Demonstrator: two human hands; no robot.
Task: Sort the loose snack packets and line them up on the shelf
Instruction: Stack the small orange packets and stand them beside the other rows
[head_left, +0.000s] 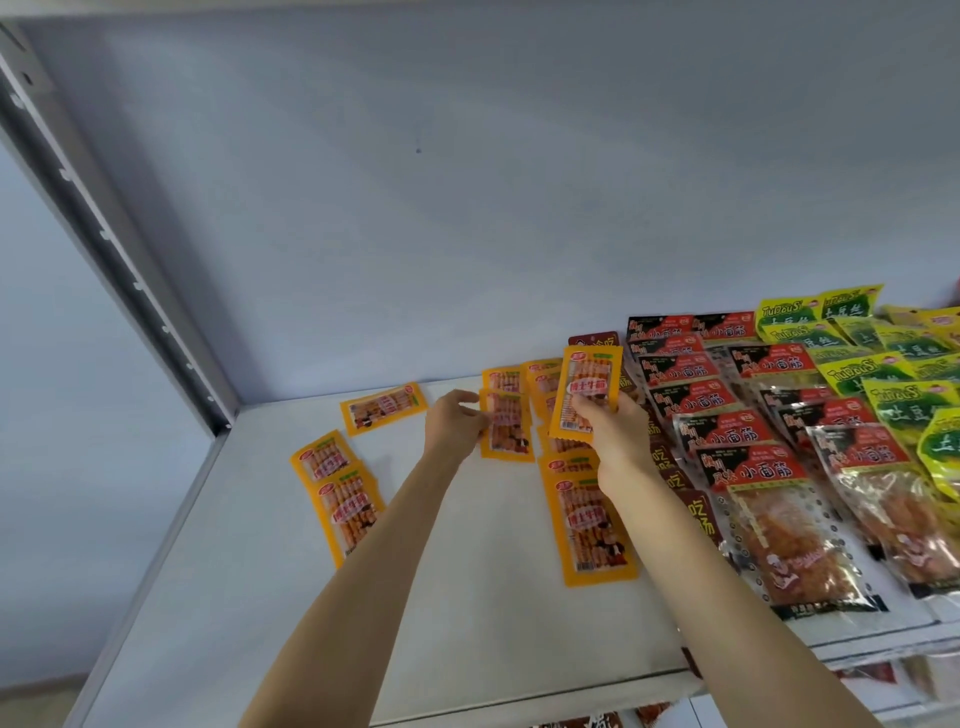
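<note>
Orange snack packets lie on the white shelf (467, 597). My right hand (610, 431) grips one orange packet (587, 384) upright above a column of orange packets (589, 525) that runs toward the front edge. My left hand (454, 423) pinches the left edge of another orange packet (506, 426) lying flat beside that column. A single loose packet (383, 407) lies slanted near the back. Two overlapping ones (340, 488) sit at the left.
Rows of red-and-black packets (727, 431) and yellow-green packets (893, 364) fill the shelf's right side, with brown packets (698, 514) between them and the orange column. A grey slotted upright (104, 234) bounds the left. The back wall (467, 208) is plain.
</note>
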